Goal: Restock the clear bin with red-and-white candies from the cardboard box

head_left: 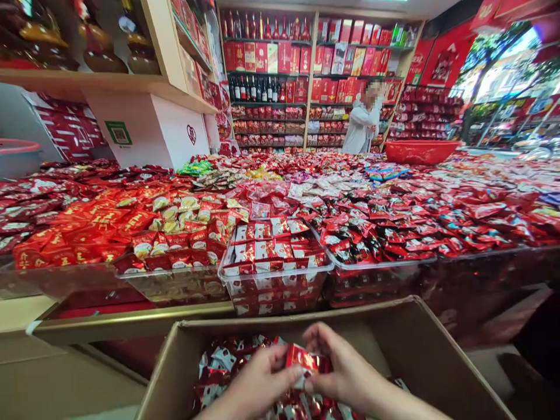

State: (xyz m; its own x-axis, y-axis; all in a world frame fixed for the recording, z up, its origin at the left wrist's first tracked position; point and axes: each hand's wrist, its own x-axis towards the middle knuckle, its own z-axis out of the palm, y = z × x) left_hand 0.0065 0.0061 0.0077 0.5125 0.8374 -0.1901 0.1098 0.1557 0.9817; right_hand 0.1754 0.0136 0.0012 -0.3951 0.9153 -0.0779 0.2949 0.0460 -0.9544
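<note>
Over an open cardboard box (394, 332), my left hand (266, 376) and my right hand (339, 367) come together around shiny red-and-white candy packets (301, 357). Fingers and thumb of the left close on the packets from one side. The right grips them from the other; how many packets there are is partly hidden. Below both hands, loose red-and-white packets (219, 361) lie in the box. Just beyond its far edge stands a clear plastic bin (275, 274), where similar packets sit in neat rows.
Bins of wrapped sweets (394, 221) spread across the display counter. A red plastic basket (422, 151) rests at the back right. Behind it stands a person (363, 125) in a light top. Shelves of bottles and red boxes (271, 58) line the back wall; a wooden shelf (109, 81) juts out upper left.
</note>
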